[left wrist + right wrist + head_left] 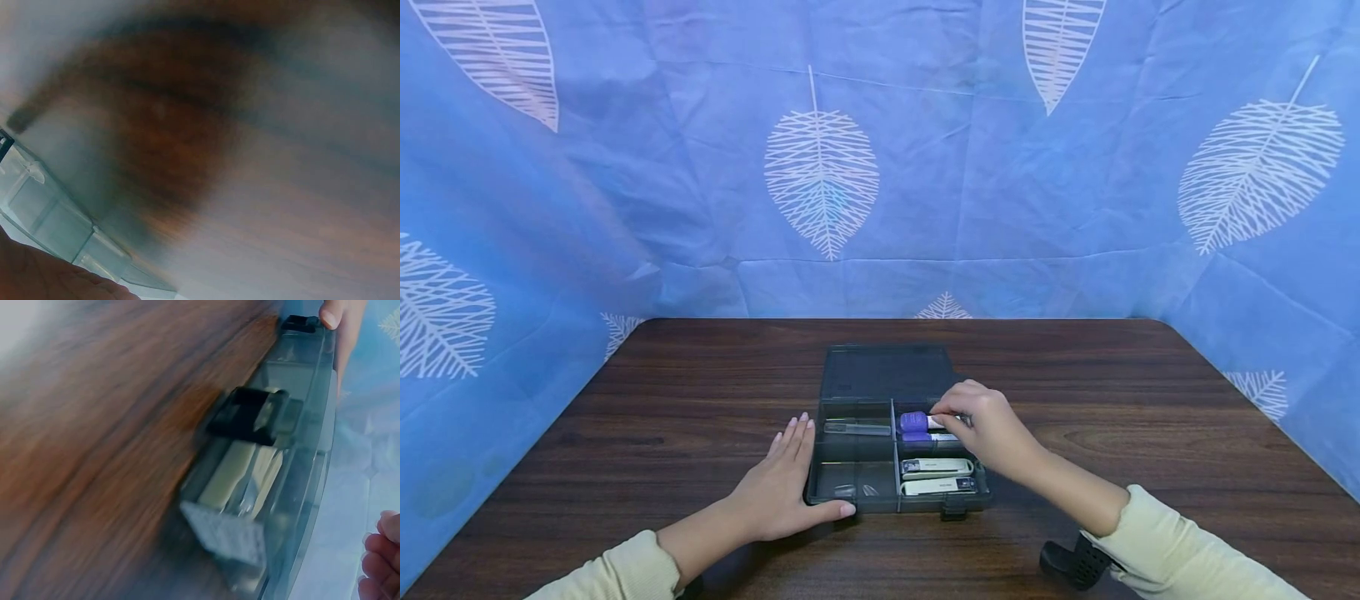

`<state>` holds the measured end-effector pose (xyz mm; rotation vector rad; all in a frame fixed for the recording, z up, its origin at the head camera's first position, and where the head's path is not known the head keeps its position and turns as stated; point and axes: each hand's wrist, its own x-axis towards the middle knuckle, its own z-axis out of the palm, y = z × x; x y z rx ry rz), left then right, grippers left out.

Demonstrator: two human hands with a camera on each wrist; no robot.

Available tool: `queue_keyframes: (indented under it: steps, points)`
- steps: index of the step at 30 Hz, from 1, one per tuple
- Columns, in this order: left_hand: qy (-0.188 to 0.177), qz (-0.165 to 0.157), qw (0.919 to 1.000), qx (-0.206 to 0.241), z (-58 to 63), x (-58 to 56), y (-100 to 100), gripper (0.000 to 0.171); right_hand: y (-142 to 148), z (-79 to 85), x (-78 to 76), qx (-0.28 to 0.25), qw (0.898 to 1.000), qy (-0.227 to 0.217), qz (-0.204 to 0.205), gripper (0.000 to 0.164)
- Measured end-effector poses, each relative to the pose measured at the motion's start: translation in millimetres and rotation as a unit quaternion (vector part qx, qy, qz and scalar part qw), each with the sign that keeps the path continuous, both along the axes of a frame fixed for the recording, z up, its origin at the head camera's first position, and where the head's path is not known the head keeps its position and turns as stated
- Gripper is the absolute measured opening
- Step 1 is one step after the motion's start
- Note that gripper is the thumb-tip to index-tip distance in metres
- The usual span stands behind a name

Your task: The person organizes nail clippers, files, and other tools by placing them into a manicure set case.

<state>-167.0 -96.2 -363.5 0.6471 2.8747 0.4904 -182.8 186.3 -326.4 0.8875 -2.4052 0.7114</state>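
A dark translucent compartment box point(857, 467) lies open on the table, lid folded back. My left hand point(778, 487) rests along its left side, fingers straight and thumb at the front edge; in the left wrist view part of that hand point(50, 275) shows beside the box. Over the back right compartment, my right hand point(988, 421) pinches the white end of a small purple-and-white tube point(913, 421). A second purple-and-white tube point(917, 437) lies in front of it. Two pale nail clippers point(936, 468) lie in the front right compartment.
The back left compartment holds a clear, slim item point(857, 429); small clear pieces point(846, 490) lie in the front left one. A black latch point(953, 507) projects at the front. The open lid point(886, 372) reaches back over the wooden table point(662, 442).
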Motion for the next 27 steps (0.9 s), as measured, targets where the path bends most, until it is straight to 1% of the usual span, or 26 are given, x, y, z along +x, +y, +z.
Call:
queue_keyframes:
  steps: [6,10,14,23,27]
  points:
    - [0.002,0.000,1.0000,0.000,-0.1,-0.2,0.4,0.112,20.2,-2.1,6.1,-0.006,0.999,0.036,0.001,0.013]
    - [-0.001,0.002,1.0000,-0.002,-0.4,-0.1,0.4,0.112,32.9,-2.3,11.6,-0.005,0.999,0.047,0.003,0.013]
    - [-0.003,0.005,1.0000,0.000,-0.1,0.0,0.6,0.112,44.1,-3.3,17.1,-0.003,0.999,0.052,0.005,0.014]
    - [-0.002,0.004,1.0000,0.000,0.1,-0.2,0.6,0.112,64.0,-9.0,27.3,0.004,0.999,0.050,-0.014,0.021]
    - [-0.001,0.004,1.0000,0.000,-0.1,-0.3,1.2,0.112,71.6,-11.3,31.9,0.001,0.999,0.046,-0.018,0.015]
